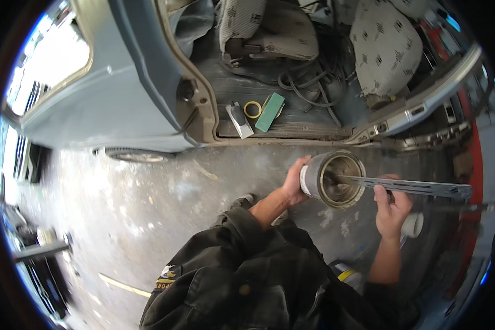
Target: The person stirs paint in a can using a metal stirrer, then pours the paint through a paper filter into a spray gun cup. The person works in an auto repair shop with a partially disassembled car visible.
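Note:
My left hand [295, 184] is wrapped round the side of an open metal can [312, 177], which is tilted so its mouth shows. A little greyish-brown stuff coats the inside; how much is in it I cannot tell. Between the fingers and thumb of my right hand [393, 209] is a long flat metal stir stick [432, 187] with slots along it. Its left end reaches into the can, and the other end sticks out to the right past my hand.
Ahead is a grey car body [110, 99] with its doorway open. On its sill floor lie a green sanding block [270, 113], a yellow tape roll [252, 109] and a grey scraper-like tool [240, 121]. Behind them are hoses [316, 91] and seats [283, 33]. A white tub [412, 224] is below right.

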### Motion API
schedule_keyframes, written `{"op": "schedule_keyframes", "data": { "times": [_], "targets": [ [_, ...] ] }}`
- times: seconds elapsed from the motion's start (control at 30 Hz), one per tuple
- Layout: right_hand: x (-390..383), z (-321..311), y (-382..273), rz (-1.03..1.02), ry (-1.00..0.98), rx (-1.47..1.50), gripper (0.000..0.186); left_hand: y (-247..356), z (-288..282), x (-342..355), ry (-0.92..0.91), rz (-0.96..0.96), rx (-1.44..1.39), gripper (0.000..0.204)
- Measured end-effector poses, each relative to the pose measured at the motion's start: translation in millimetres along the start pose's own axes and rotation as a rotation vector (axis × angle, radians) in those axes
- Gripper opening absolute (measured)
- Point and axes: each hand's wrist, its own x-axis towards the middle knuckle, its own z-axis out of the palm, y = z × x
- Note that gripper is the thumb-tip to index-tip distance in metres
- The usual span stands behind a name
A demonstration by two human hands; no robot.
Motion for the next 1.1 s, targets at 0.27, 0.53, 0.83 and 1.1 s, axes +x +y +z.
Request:
{"op": "schedule_keyframes", "data": {
  "times": [0.27,0.53,0.83,1.1],
  "targets": [
    [38,40,61,-0.101,-0.296,0.168,0.008,-4,-48,10,0.053,0.343,-0.162,0.066],
    [48,195,107,-0.112,-0.414,0.307,0.010,45,-169,-18,0.192,0.572,-0.218,0.068],
    [31,426,233,-0.161,-0.363,0.446,0.015,118,-411,1,0.066,0.805,-0.246,0.052],
    [23,531,275,-0.224,-0.475,0.512,0.017,155,-485,21,0.082,0.853,0.030,0.066]
  ]
}}
